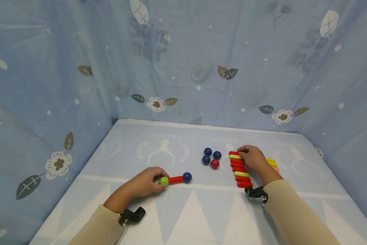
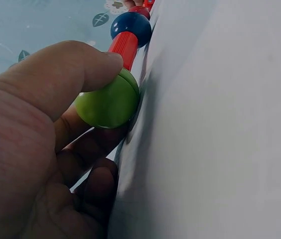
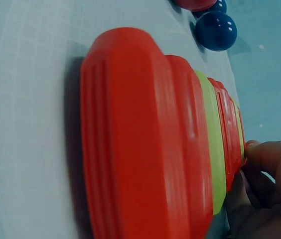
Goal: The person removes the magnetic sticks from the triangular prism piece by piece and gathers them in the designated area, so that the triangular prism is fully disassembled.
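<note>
My left hand [image 1: 148, 182] pinches a green ball [image 2: 108, 102] between thumb and fingers. A red rod [image 1: 175, 179] joins this ball to a blue ball [image 1: 187, 177], and the joined piece lies low at the table. On the right, a row of red and light green rods [image 1: 241, 179] lies side by side. My right hand [image 1: 253, 158] is at the far end of this row, its fingertips on the farthest red rod [image 1: 234, 153]. In the right wrist view, nearer rods [image 3: 130, 139] hide part of that grip.
Several blue balls [image 1: 206, 160] and a red ball [image 1: 215, 164] sit grouped left of the rod row. Yellow rods [image 1: 272, 164] and a pinkish one lie partly behind my right hand. Blue patterned cloth [image 1: 183, 68] surrounds the table's back and sides.
</note>
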`<state>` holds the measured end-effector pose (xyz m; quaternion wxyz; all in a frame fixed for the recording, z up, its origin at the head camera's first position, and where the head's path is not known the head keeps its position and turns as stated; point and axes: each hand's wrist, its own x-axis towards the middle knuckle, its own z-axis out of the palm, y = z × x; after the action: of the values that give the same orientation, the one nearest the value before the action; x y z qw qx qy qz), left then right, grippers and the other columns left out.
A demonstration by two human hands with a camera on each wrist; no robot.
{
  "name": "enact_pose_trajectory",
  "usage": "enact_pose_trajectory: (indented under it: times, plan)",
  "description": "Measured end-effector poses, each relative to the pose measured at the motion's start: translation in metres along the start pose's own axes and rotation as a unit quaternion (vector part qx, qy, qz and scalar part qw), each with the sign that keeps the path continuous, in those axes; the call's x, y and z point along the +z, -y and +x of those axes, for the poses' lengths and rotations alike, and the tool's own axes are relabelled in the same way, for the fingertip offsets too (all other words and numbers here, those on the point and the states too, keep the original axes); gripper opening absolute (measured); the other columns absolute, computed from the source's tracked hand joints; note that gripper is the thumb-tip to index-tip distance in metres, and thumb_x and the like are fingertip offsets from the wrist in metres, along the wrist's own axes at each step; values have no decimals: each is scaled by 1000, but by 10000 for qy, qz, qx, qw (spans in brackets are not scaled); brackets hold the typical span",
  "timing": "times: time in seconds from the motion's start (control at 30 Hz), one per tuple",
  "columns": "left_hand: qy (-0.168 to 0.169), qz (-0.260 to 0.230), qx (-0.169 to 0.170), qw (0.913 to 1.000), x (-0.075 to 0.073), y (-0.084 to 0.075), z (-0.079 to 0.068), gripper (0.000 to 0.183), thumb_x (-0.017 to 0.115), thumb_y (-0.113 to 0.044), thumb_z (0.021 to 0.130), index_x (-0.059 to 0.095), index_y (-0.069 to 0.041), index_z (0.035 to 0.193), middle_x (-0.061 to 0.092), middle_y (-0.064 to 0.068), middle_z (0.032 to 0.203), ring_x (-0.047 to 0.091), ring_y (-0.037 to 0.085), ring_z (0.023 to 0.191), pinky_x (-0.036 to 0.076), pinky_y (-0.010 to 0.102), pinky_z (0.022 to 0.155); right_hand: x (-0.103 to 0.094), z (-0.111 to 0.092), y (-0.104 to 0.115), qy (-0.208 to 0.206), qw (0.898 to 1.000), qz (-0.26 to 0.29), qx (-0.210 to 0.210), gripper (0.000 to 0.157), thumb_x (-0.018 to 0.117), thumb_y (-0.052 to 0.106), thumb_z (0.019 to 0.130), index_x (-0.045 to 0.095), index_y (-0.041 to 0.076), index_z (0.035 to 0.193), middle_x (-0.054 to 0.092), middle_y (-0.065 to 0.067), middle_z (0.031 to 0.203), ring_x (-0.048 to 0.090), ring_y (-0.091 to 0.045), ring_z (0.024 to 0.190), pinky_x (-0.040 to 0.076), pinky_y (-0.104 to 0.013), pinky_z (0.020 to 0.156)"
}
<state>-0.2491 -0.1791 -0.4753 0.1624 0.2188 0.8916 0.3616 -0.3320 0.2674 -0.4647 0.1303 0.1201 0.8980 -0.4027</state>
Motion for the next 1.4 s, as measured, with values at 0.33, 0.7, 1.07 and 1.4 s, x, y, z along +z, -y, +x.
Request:
enact_pose_trajectory:
  times: [0.33, 0.7, 1.07, 1.4]
  plan:
    - [12, 81, 19, 10000, -2, -1, -1, 23, 80, -24, 93, 70, -25, 114, 64, -10, 109, 54, 15, 101, 47, 33, 89, 6, -8, 4, -525, 9980, 337, -109, 33, 51, 25, 111, 59, 11, 139, 58, -15, 137, 52, -32, 116, 52, -43, 98]
    - [-50, 108, 62, 9999, -3, -2, -1, 23, 81, -25, 93, 70, -25, 113, 64, -10, 109, 54, 15, 101, 47, 32, 90, 40, -42, 48, -962, 9866, 642, -1152, 31, 61, 32, 107, 64, 15, 133, 65, -7, 128, 59, -29, 117, 51, -47, 105]
    - [57, 64, 117, 9999, -2, 1, -1, 26, 81, -23, 93, 72, -26, 116, 63, -10, 106, 54, 15, 99, 47, 31, 86, 86, -78, 76, -357, 9767, 603, -2026, 21, 71, 22, 101, 72, 13, 120, 68, -2, 116, 63, -23, 106, 57, -36, 89]
    - [71, 103, 247, 9996, -2, 2, 1, 29, 81, -25, 93, 74, -26, 122, 66, -9, 112, 54, 15, 100, 47, 33, 89, 112, -95, 86, 588, 9707, 216, -2320, 26, 75, 24, 99, 72, 18, 124, 71, 2, 117, 66, -21, 115, 58, -42, 97]
